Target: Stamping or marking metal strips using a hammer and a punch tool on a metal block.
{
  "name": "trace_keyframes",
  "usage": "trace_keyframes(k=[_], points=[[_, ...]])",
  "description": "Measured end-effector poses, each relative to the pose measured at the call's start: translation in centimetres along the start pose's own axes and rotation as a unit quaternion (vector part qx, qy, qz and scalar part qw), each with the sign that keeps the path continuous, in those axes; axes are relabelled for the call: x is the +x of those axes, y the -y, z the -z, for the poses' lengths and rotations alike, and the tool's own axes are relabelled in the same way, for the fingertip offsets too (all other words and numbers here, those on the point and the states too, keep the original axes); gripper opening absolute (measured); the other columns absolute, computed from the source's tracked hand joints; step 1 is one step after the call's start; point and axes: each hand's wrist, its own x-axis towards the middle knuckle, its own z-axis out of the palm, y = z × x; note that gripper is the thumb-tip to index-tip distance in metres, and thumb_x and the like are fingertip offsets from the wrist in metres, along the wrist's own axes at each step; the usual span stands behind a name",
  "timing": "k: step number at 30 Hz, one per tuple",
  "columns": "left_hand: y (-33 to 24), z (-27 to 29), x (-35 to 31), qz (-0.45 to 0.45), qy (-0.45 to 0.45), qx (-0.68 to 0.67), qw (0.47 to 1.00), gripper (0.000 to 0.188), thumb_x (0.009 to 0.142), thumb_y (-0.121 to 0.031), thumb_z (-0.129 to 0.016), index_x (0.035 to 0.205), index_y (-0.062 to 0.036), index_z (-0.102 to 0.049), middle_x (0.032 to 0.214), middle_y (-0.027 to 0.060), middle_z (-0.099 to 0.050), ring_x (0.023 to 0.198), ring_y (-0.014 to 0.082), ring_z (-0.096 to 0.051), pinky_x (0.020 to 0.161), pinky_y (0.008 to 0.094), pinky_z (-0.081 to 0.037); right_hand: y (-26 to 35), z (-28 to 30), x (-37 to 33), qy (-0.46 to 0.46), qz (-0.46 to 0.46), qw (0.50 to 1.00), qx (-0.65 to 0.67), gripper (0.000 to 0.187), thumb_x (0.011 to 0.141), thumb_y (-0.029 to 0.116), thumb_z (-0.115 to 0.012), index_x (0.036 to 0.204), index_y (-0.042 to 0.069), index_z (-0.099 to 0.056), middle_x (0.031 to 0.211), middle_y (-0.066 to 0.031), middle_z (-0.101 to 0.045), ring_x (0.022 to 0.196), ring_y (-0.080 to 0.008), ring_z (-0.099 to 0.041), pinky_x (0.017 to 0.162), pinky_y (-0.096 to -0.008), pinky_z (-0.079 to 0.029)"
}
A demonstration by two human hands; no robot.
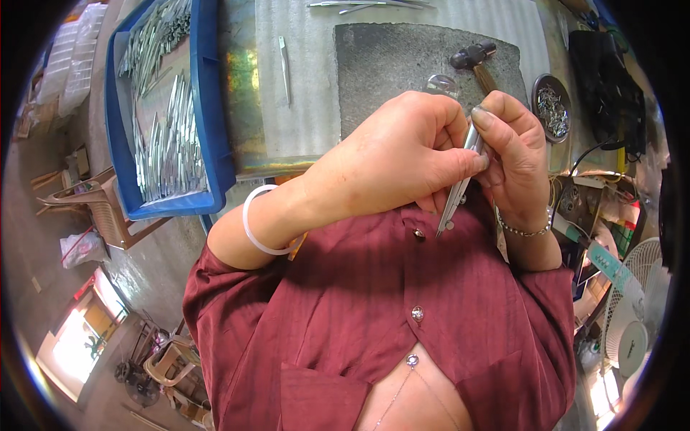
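Slim silver tweezers (pixel 455 192) slant between my two hands in front of my shirt, with their pointed end downward. My left hand (pixel 402 147) is closed, its thumb pressed along the metal; most of its fingers are hidden behind the palm. With thumb and bent fingers, my right hand (pixel 514 147) pinches the upper part of the same tweezers. Just beyond the hands lies a dark stone slab (pixel 392 65). On it rest a hammer (pixel 473 56), its handle partly behind my right hand, and a clear rounded object (pixel 441 85).
A blue tray (pixel 221 115) of many slim metal pieces stands at the left. One slim metal piece (pixel 284 72) lies on the white foam sheet (pixel 309 129), with several more at the far edge. A round bowl (pixel 537 100) of small metal pins sits right. A fan (pixel 632 316) stands lower right.
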Motion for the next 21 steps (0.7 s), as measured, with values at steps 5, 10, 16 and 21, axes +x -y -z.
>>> trace_keyframes(k=[5, 10, 16, 21], points=[[-0.3, 0.1, 0.5, 0.029, 0.016, 0.007, 0.999, 0.024, 0.086, -0.020, -0.066, 0.081, -0.0006, -0.054, 0.068, 0.0033, -0.060, 0.053, 0.0076, -0.058, 0.044, 0.0182, -0.047, -0.5, 0.4, -0.3, -0.007, 0.001, 1.000, 0.019, 0.017, 0.089, 0.013, -0.058, 0.075, 0.005, -0.054, 0.058, 0.0009, -0.051, 0.038, -0.0023, -0.037, 0.034, -0.0167, -0.029], [-0.6, 0.1, 1.0, 0.053, 0.033, -0.008, 0.998, 0.025, 0.087, -0.022, -0.066, 0.082, -0.0004, -0.054, 0.069, 0.0039, -0.061, 0.052, 0.0084, -0.059, 0.044, 0.0182, -0.047, -0.9, 0.6, -0.6, -0.031, -0.006, 0.998, 0.048, 0.020, 0.090, 0.014, -0.058, 0.073, 0.007, -0.052, 0.057, 0.0019, -0.050, 0.038, -0.0022, -0.037, 0.035, -0.0169, -0.030], [-0.9, 0.4, 1.2, 0.061, 0.063, 0.041, 0.995, 0.024, 0.087, -0.021, -0.066, 0.082, -0.0008, -0.054, 0.068, 0.0040, -0.061, 0.052, 0.0086, -0.059, 0.044, 0.0185, -0.047, -1.1, 0.1, -1.4, -0.054, 0.026, 0.997, 0.054, 0.019, 0.090, 0.014, -0.058, 0.073, 0.007, -0.052, 0.058, 0.0013, -0.051, 0.039, -0.0021, -0.037, 0.035, -0.0174, -0.030], [-1.3, 0.4, 1.1, 0.055, 0.080, 0.073, 0.993, 0.023, 0.086, -0.021, -0.066, 0.084, -0.0014, -0.054, 0.068, 0.0042, -0.062, 0.052, 0.0096, -0.060, 0.044, 0.0187, -0.048, -1.2, -0.1, -1.6, -0.058, 0.048, 0.996, 0.051, 0.017, 0.090, 0.013, -0.058, 0.075, 0.006, -0.053, 0.058, 0.0004, -0.051, 0.039, -0.0028, -0.038, 0.036, -0.0173, -0.032]])
